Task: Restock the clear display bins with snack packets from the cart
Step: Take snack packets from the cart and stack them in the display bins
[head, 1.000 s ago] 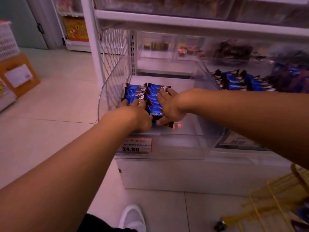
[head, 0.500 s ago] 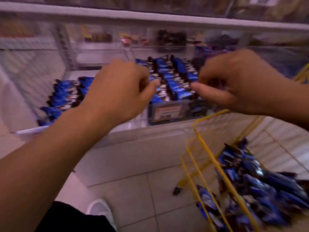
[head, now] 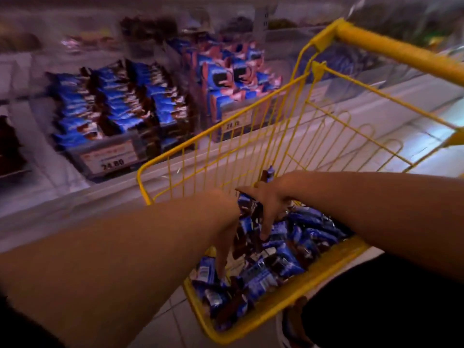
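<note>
A white shop shelf (head: pixel 251 156) with clear plastic bins (head: pixel 82 156) of blue packets was seen behind. Blue snack packets (head: pixel 283 262) were piled in a yellow wire cart (head: pixel 251 136). Both hands, left hand (head: pixel 223 237) and right hand (head: pixel 270 204), were stretched down into the pile, fingers straight, nothing clearly grasped.

The cart (head: pixel 253 151) is open on top; its wire front wall stands between the packets (head: pixel 288 262) and bins (head: pixel 108 156).
</note>
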The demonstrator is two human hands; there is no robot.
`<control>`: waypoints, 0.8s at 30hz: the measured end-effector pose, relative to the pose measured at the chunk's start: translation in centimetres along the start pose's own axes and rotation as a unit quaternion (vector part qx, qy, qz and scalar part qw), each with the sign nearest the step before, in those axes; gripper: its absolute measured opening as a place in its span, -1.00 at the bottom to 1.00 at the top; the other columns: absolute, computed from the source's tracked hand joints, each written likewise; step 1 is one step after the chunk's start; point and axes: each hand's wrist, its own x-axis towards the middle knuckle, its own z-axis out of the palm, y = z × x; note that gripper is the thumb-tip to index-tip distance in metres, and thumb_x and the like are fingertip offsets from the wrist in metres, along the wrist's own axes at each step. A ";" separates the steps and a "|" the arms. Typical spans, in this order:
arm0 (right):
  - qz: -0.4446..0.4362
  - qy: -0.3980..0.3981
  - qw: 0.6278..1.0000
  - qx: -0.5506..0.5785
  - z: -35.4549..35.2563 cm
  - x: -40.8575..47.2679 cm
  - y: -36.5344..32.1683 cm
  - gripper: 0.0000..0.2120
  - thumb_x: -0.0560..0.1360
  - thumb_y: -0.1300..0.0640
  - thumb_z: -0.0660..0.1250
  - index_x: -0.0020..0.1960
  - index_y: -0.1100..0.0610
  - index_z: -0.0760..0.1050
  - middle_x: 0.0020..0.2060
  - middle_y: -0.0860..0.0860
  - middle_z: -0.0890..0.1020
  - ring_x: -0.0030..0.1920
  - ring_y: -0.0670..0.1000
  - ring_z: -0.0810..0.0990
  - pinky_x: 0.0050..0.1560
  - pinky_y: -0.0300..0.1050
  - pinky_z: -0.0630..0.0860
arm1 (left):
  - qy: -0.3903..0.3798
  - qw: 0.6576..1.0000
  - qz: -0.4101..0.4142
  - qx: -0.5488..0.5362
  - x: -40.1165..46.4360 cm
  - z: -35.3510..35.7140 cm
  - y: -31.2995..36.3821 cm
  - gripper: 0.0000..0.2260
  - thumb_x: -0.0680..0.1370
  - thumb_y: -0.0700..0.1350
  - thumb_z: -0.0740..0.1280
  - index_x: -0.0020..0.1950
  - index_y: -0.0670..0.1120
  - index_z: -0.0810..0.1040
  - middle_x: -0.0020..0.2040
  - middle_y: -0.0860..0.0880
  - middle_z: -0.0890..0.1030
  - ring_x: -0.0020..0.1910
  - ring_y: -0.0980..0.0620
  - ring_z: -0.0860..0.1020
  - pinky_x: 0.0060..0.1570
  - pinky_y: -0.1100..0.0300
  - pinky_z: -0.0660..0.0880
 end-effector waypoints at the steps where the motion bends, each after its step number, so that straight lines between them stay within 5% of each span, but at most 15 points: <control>1: -0.002 0.003 1.000 0.004 0.1 0.5 -0.1 0.23 0.31 -0.25 0.55 0.61 -0.06 -0.27 0.60 0.06 0.04 0.51 0.23 0.22 0.31 0.12 0.37 | -0.009 1.000 0.004 -0.006 0.5 0.2 0.0 -0.36 0.54 0.24 0.32 0.50 -0.09 0.31 0.35 -0.09 0.46 -0.07 -0.02 0.55 -0.09 0.21 0.50; 4: -0.028 0.070 0.997 0.027 -0.1 0.9 -0.3 -0.19 0.37 -0.29 0.50 0.41 0.06 0.21 0.29 0.11 0.42 0.08 0.11 0.46 0.01 0.00 0.43 | -0.054 0.995 0.022 -0.087 1.7 0.8 -1.3 -0.48 0.56 0.06 0.39 0.44 -0.14 0.41 0.34 -0.11 0.52 0.20 -0.10 0.58 0.18 0.09 0.54; 6: -0.029 0.105 0.994 0.015 -0.2 1.2 -0.5 -0.33 0.41 -0.25 0.47 0.30 0.08 0.26 0.18 0.10 0.43 0.01 0.10 0.47 -0.06 0.00 0.43 | -0.053 0.994 0.017 -0.092 2.4 1.1 -1.9 -0.50 0.56 0.01 0.39 0.45 -0.11 0.40 0.36 -0.10 0.52 0.31 -0.07 0.53 0.22 0.04 0.50; 9: 0.003 0.098 0.995 -0.029 0.3 1.4 -1.0 -0.18 0.48 -0.24 0.40 0.54 0.13 0.16 0.37 0.16 0.38 0.25 0.20 0.48 0.09 0.03 0.47 | -0.045 0.997 0.021 -0.061 2.9 1.2 -1.4 -0.45 0.55 0.09 0.37 0.47 -0.09 0.36 0.34 -0.09 0.53 0.29 -0.05 0.52 -0.11 0.18 0.54; 12: -0.006 0.077 0.995 -0.064 0.6 1.4 -1.3 -0.39 0.57 -0.24 0.27 0.42 0.18 0.38 0.26 0.14 0.49 0.16 0.14 0.52 -0.01 -0.05 0.44 | -0.047 0.997 0.027 -0.050 3.1 0.8 -0.7 -0.41 0.54 0.12 0.39 0.49 -0.04 0.31 0.23 -0.08 0.54 0.08 -0.03 0.56 -0.30 0.25 0.52; 15: -0.054 0.078 0.995 0.011 0.1 1.3 -1.0 -0.56 0.59 -0.13 0.31 0.31 0.16 0.49 0.19 0.09 0.54 0.12 0.10 0.51 0.01 -0.07 0.41 | -0.009 0.998 0.022 -0.051 3.3 0.4 -1.0 -0.37 0.51 0.18 0.40 0.50 -0.01 0.30 0.38 -0.03 0.45 -0.07 0.05 0.49 -0.52 0.37 0.47; 19: -0.081 0.084 0.991 0.067 -1.5 0.8 -1.0 -0.77 0.51 0.01 0.46 0.05 0.14 0.60 -0.13 -0.03 0.58 -0.11 0.00 0.54 -0.16 -0.12 0.46 | -0.045 0.987 0.047 -0.148 3.4 0.2 -1.9 -0.46 0.54 -0.08 0.43 0.46 -0.18 0.35 0.36 -0.12 0.52 0.24 -0.06 0.57 0.19 -0.03 0.55; 21: -0.076 0.083 0.988 0.101 -3.0 0.0 -0.6 -0.78 0.46 0.03 0.51 0.01 0.16 0.66 -0.16 0.00 0.63 -0.10 0.05 0.61 -0.15 -0.06 0.58 | -0.022 0.973 0.077 -0.215 2.1 -0.1 -3.1 -0.56 0.58 -0.19 0.38 0.42 -0.25 0.38 0.26 -0.19 0.59 0.20 -0.11 0.60 0.21 -0.07 0.54; 24: -0.053 0.111 0.991 0.056 -5.6 -1.9 0.5 -0.75 0.42 0.00 0.53 -0.01 0.15 0.69 -0.16 0.00 0.66 -0.08 0.07 0.62 -0.01 0.05 0.60 | 0.087 0.927 0.140 -0.337 -2.0 -0.6 -6.5 -0.58 0.59 -0.20 0.35 0.41 -0.03 0.31 -0.08 -0.14 0.68 -0.10 -0.06 0.70 -0.10 0.07 0.65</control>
